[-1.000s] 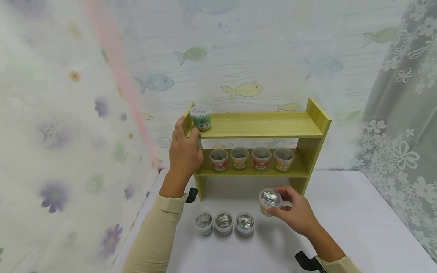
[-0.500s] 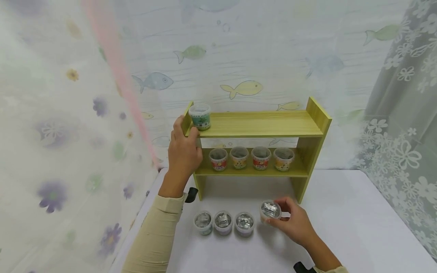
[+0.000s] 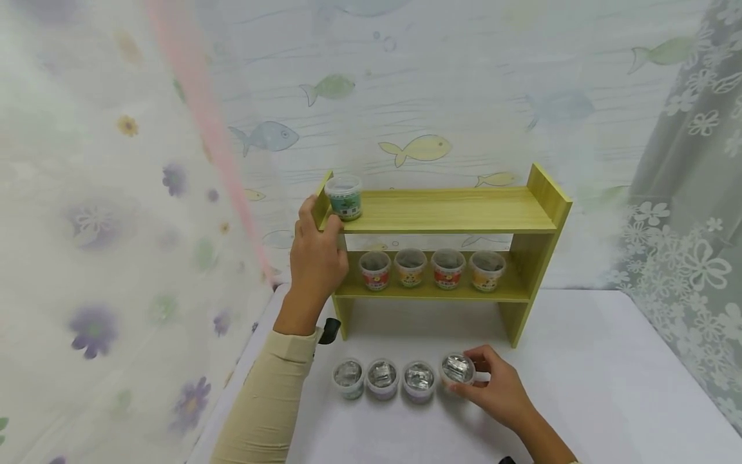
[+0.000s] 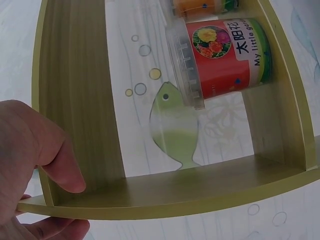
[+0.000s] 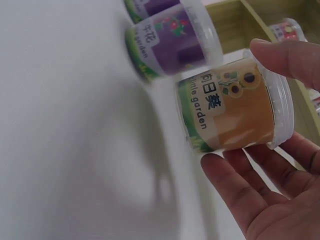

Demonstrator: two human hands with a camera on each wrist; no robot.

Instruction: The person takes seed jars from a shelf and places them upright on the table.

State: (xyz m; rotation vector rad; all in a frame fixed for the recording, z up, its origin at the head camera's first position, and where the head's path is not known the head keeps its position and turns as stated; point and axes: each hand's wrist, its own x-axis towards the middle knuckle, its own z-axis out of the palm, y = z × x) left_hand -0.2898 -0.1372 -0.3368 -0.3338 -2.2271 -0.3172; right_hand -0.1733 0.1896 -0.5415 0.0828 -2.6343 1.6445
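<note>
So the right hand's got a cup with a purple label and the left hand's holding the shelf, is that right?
Not quite: the label on the cup in the right hand is mostly orange, as the right wrist view shows. The left hand is indeed holding the shelf.

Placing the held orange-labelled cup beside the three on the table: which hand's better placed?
Right, I'd say: the right hand holds the orange-labelled cup close by the three cups, while the left hand grips the left end of the shelf.
</note>
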